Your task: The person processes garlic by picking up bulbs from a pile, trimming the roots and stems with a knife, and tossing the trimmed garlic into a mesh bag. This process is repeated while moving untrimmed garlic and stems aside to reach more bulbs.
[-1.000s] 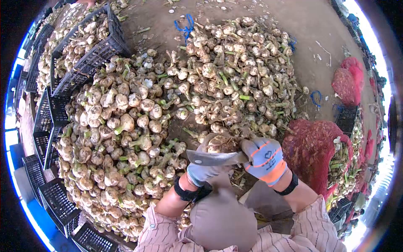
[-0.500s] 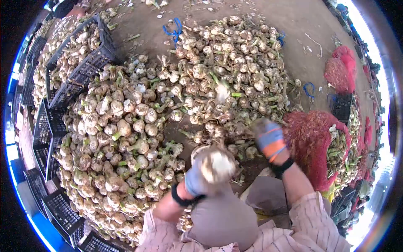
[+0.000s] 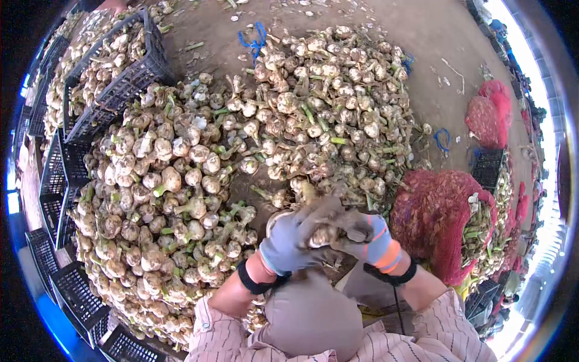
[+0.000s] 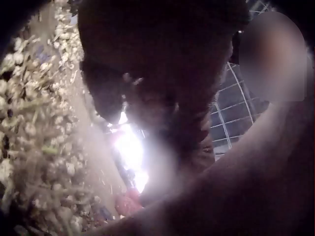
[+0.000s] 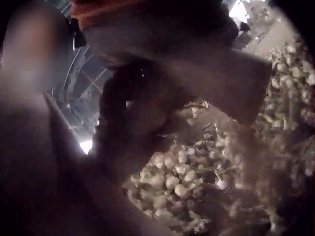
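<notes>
Both gloved hands meet above the person's knees in the head view. The left hand (image 3: 286,242) grips garlic (image 3: 319,236) with dirty roots and stalk, blurred by motion. Close against it on the right is the right hand (image 3: 380,242), its fingers curled. In the dark right wrist view, a broad, straight-edged knife blade (image 5: 238,86) extends from the right hand (image 5: 152,49); its handle is hidden in the grip. The left wrist view shows the left hand (image 4: 157,59) only as a dark shape, its fingers unclear.
Large garlic heaps lie left (image 3: 151,229) and ahead (image 3: 344,102). A black crate (image 3: 129,81) of garlic stands upper left, with more crates (image 3: 78,289) below. A red mesh sack (image 3: 434,217) is at right, and blue cords (image 3: 253,41) lie on the ground.
The right hand swung away to the right, then came back against the left. The pale bulb face seen half a second ago is now turned from view, and the blade no longer shows in the head view.
</notes>
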`<state>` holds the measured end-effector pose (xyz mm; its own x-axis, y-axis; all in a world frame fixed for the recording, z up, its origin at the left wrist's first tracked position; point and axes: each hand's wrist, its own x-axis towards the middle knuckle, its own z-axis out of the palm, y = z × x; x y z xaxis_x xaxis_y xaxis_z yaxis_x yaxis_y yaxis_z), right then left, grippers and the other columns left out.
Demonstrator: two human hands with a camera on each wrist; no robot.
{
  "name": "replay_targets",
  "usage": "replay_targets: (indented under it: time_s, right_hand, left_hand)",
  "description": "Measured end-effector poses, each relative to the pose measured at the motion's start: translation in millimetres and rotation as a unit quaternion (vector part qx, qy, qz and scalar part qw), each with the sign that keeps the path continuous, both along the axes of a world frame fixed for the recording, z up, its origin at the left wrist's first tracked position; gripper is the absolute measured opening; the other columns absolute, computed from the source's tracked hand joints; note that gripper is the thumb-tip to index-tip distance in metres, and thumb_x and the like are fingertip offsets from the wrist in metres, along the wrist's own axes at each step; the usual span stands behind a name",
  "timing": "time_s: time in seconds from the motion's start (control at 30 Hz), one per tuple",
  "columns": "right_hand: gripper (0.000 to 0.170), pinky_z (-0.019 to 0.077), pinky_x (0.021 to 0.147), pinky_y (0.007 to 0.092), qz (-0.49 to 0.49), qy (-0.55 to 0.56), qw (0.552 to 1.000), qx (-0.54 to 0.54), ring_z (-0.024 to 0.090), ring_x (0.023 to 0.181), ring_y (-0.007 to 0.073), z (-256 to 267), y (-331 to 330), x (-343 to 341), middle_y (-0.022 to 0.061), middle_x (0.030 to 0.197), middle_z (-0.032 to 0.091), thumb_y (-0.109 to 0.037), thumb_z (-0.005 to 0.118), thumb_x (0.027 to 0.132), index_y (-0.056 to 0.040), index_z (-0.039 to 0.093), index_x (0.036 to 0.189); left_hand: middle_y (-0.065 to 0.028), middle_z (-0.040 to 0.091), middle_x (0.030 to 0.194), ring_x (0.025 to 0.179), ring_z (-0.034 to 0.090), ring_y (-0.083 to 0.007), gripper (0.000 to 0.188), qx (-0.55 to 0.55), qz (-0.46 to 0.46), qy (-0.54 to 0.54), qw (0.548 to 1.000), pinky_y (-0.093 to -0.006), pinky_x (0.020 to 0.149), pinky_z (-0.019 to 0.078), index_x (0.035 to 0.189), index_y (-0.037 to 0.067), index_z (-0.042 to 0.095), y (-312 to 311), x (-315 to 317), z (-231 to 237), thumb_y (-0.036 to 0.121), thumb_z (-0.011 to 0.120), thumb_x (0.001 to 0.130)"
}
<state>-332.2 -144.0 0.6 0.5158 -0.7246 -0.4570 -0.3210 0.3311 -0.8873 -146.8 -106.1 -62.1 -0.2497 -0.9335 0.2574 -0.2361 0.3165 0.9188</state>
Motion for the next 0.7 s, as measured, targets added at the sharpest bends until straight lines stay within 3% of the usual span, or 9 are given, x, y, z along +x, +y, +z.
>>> replay_targets:
  time_s: [0.03, 0.13, 0.23, 0.33, 0.43, 0.5, 0.53, 0.63, 0.7]
  right_hand:
    - [0.032, 0.0487, 0.069, 0.0283, 0.059, 0.002, 0.994, -0.092, 0.058, 0.076, 0.0099, -6.8, -8.4, -14.3, 0.0034, 0.085, 0.065, -0.012, 0.076, 0.071, -0.0023, 0.063, 0.098]
    - [0.013, 0.048, 0.063, 0.0273, 0.152, 0.175, 0.963, -0.14, 0.056, 0.063, 0.0127, 10.1, -46.4, -29.6, 0.007, 0.071, 0.061, -0.01, 0.067, 0.072, -0.0058, 0.064, 0.083]
    - [0.023, 0.0496, 0.062, 0.037, 0.311, 0.269, 0.856, -0.313, 0.061, 0.067, 0.0306, -2.4, -64.3, -22.2, 0.0155, 0.075, 0.063, -0.021, 0.059, 0.073, -0.0072, 0.062, 0.091]
    - [0.025, 0.0496, 0.067, 0.0412, 0.34, 0.317, 0.819, -0.336, 0.061, 0.076, 0.0351, 7.5, -67.8, -5.3, 0.0179, 0.078, 0.063, -0.024, 0.058, 0.073, -0.0079, 0.06, 0.092]
    - [0.032, 0.0476, 0.064, 0.0411, 0.334, 0.327, 0.855, -0.224, 0.061, 0.074, 0.033, -25.6, -83.4, -54.4, 0.0152, 0.074, 0.061, -0.025, 0.061, 0.071, -0.0059, 0.061, 0.096]
    - [0.029, 0.0489, 0.074, 0.0414, 0.328, 0.483, 0.777, -0.236, 0.061, 0.083, 0.0354, -67.8, -81.3, -142.4, 0.0165, 0.087, 0.064, -0.027, 0.059, 0.074, -0.0072, 0.062, 0.095]
    - [0.031, 0.0488, 0.075, 0.0408, 0.28, 0.504, 0.793, -0.197, 0.061, 0.084, 0.0353, -68.6, -77.5, -168.9, 0.017, 0.09, 0.064, -0.029, 0.06, 0.074, -0.0073, 0.062, 0.096]
    - [0.035, 0.0483, 0.078, 0.0399, 0.197, 0.487, 0.838, -0.146, 0.06, 0.087, 0.0347, -69.8, -77.5, -172.3, 0.0183, 0.094, 0.064, -0.035, 0.06, 0.076, -0.008, 0.062, 0.099]
    - [0.037, 0.0479, 0.079, 0.0398, 0.175, 0.474, 0.846, -0.17, 0.06, 0.089, 0.0343, -65.0, -90.8, -148.4, 0.0188, 0.095, 0.063, -0.037, 0.06, 0.076, -0.0087, 0.061, 0.101]
  left_hand:
    - [-0.0141, 0.051, 0.121, 0.093, 0.058, -0.0351, 0.069, -0.036, -0.012, -0.037, 0.999, -0.0395, 0.076, 0.0502, 0.125, 0.008, 0.048, -0.3, 1.4, 2.0, 0.035, 0.072, 0.066]
    - [-0.0085, 0.054, 0.113, 0.081, 0.06, -0.0288, 0.054, -0.129, -0.035, -0.202, 0.97, -0.0351, 0.063, 0.0529, 0.119, 0.013, 0.053, 3.6, -2.7, 2.6, 0.028, 0.065, 0.069]
    - [-0.0067, 0.055, 0.111, 0.083, 0.06, -0.0285, 0.05, -0.21, -0.021, -0.176, 0.961, -0.0352, 0.06, 0.0521, 0.117, 0.014, 0.054, 1.3, -11.1, 1.5, 0.025, 0.062, 0.069]
    - [-0.0051, 0.056, 0.109, 0.085, 0.058, -0.0276, 0.046, -0.214, -0.039, -0.249, 0.944, -0.0338, 0.06, 0.0518, 0.115, 0.014, 0.056, 4.4, -11.5, 7.5, 0.022, 0.058, 0.07]
    - [-0.0043, 0.056, 0.109, 0.08, 0.057, -0.0245, 0.043, -0.215, -0.032, -0.248, 0.944, -0.0315, 0.058, 0.0505, 0.113, 0.014, 0.057, 8.0, -4.9, 8.0, 0.02, 0.058, 0.07]
    - [-0.0052, 0.058, 0.099, 0.081, 0.059, -0.0271, 0.041, -0.21, -0.016, -0.215, 0.954, -0.0381, 0.065, 0.0501, 0.108, 0.016, 0.061, 10.8, 2.5, 9.9, 0.016, 0.063, 0.067]
    - [-0.0054, 0.058, 0.101, 0.082, 0.059, -0.0272, 0.04, -0.201, -0.006, -0.203, 0.958, -0.0383, 0.066, 0.0503, 0.107, 0.015, 0.061, 10.7, 6.7, 8.3, 0.015, 0.065, 0.067]
    - [-0.0036, 0.059, 0.104, 0.078, 0.059, -0.018, 0.038, -0.177, 0.047, -0.239, 0.954, -0.0281, 0.062, 0.0498, 0.106, 0.013, 0.06, 10.9, 28.8, 12.4, 0.016, 0.065, 0.069]
    - [-0.0063, 0.06, 0.099, 0.082, 0.062, -0.0198, 0.036, -0.091, 0.099, -0.222, 0.966, -0.0317, 0.067, 0.0515, 0.104, 0.009, 0.06, 17.3, 51.9, 17.0, 0.019, 0.072, 0.072]
